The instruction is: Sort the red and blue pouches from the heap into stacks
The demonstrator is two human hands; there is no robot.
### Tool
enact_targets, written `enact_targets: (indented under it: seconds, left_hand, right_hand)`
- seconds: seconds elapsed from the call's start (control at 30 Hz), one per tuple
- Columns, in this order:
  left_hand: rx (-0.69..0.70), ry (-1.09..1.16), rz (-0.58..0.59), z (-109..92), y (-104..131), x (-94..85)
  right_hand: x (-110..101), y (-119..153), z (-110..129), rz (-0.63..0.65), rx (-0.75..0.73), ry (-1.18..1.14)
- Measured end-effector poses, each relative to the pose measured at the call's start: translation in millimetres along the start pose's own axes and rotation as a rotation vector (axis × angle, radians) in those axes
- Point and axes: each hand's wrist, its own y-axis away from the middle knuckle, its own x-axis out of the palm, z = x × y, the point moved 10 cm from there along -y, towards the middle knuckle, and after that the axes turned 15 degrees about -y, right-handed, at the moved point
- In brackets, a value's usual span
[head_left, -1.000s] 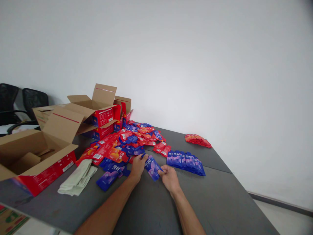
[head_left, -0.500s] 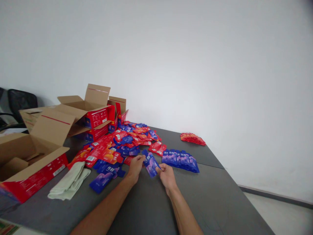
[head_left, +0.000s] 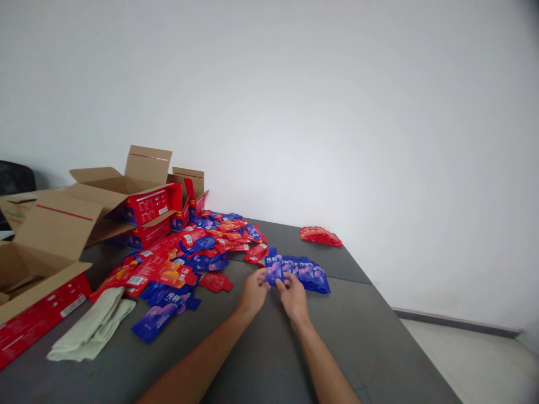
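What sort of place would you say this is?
Probably a small packing room or office corner: open cardboard boxes stand beside a mixed pile of red and blue pouches, and a black mesh chair sits behind.

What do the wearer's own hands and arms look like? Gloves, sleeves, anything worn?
Left hand and right hand: both bare, no gloves. Left forearm and right forearm: no sleeves, watch or bracelet in view. Rings: can't tell.

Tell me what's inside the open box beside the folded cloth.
Inside the open box, brown cardboard shows; its near wall and the picture's edge hide the rest.
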Motion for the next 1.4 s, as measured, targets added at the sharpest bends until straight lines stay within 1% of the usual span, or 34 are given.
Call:
enact_targets:
  seconds: [0.07,0.13,0.23,0.33,0.43,0.53,0.7,0.83,0.93,1.1,1.3,1.4]
  left_hand:
    - [0.034,-0.112,-0.007,-9,-7,9.5]
    - [0.079,-0.276,-0.013,-19,-11,20.3]
    - [0.188,-0.49,0.007,-33,-15,40.7]
    - [0.28,-0.632,0.037,-38,-17,59.6]
    - [0.315,-0.787,0.047,-37,-20,72.4]
    - [0.334,-0.92,0.057,-35,-24,83.2]
    - [0.359,-1.029,0.072,-32,-28,98.8]
    - [0.344,-1.091,0.079,-21,-28,106.4]
    - [0.337,-1.143,0.076,-14,-27,109.2]
    - [0.343,-1.155,0.051,-16,-23,107.0]
    - [0.363,-1.149,0.119,-14,-22,108.8]
    - [0.378,-1.147,0.117,-15,-22,108.5]
  right_hand:
    - [-12,-5,4,0.008,-0.063,0.117]
    - [-26,-9,5,-0.025,-0.111,0.219]
    - [-45,-15,4,-0.083,-0.146,0.327]
    - [-57,-18,1,-0.135,-0.154,0.422]
    - [-64,-20,-1,-0.188,-0.15,0.544]
    - [-65,-23,-4,-0.224,-0.147,0.65]
    - [-66,-28,-12,-0.246,-0.154,0.75]
    - [-64,-27,-20,-0.222,-0.161,0.822]
    - [-61,-25,-20,-0.195,-0.191,0.87]
    - [-58,-26,-26,-0.154,-0.169,0.887]
    - [-57,-27,-29,-0.15,-0.164,0.905]
    - [-57,-26,-28,-0.151,-0.172,0.907]
